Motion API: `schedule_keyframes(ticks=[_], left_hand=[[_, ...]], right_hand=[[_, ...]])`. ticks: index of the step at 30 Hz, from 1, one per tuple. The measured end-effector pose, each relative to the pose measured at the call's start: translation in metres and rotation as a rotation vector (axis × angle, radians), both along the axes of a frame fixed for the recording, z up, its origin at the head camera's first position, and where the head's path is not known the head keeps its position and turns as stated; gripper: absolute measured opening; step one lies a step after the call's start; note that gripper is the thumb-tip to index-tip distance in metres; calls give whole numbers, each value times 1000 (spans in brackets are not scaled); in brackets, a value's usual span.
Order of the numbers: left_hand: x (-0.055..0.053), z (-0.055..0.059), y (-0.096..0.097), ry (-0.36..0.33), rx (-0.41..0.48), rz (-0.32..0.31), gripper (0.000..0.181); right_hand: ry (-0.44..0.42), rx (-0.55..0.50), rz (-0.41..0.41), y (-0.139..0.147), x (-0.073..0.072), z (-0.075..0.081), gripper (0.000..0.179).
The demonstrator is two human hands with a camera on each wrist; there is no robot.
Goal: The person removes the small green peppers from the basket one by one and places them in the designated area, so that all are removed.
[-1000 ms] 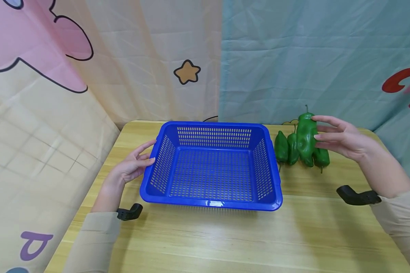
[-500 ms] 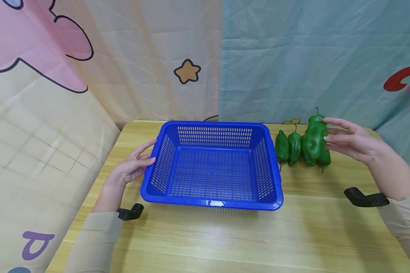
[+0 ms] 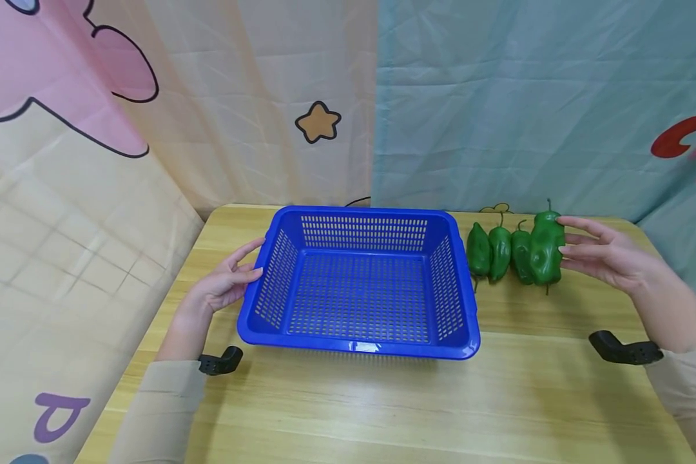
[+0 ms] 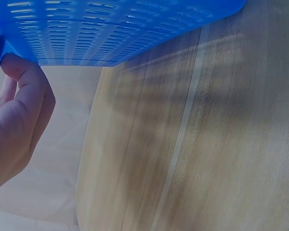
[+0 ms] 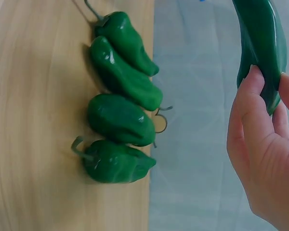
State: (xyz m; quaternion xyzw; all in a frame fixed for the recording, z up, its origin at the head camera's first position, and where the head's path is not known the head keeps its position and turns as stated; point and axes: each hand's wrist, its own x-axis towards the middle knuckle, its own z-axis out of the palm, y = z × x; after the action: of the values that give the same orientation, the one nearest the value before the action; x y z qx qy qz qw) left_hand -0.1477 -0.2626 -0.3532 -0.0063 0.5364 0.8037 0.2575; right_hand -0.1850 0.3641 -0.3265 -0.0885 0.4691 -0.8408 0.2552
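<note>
A blue plastic basket [image 3: 356,347] with slotted walls is in the middle of the head view. My left hand [image 3: 223,283] holds its left rim between thumb and fingers; in the left wrist view the thumb [image 4: 19,67] lies against the blue plastic. At the right, my right hand [image 3: 609,254] pinches a large green pepper [image 3: 546,248], stem up, between thumb and fingertips. In the right wrist view this held pepper [image 5: 262,43] is off the table, apart from several green peppers [image 5: 123,120] lying in a row. From the head, it mostly covers the rightmost one.
The row of peppers [image 3: 500,251] lies along the back of the wooden table [image 3: 348,412], close to the basket's right side. A printed curtain [image 3: 441,116] hangs behind the table, and another [image 3: 64,258] hangs along the left.
My right hand has moved right and slightly down in the head view with the held pepper, uncovering another pepper in the row. The left hand and basket have stayed nearly still.
</note>
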Motion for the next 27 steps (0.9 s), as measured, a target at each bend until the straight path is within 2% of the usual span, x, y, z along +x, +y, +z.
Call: schedule_keyframes(ticks=[6, 17, 27], left_hand=[[-1, -1, -1, 2, 14, -6, 73], [-1, -3, -1, -2, 38, -14, 72], [-1, -3, -1, 0, 46, -15, 70]], right_hand=[[-10, -118, 75, 5, 0, -8, 54], [-69, -111, 41, 22, 3, -22, 53], [-81, -108, 33, 39, 9, -37, 54]])
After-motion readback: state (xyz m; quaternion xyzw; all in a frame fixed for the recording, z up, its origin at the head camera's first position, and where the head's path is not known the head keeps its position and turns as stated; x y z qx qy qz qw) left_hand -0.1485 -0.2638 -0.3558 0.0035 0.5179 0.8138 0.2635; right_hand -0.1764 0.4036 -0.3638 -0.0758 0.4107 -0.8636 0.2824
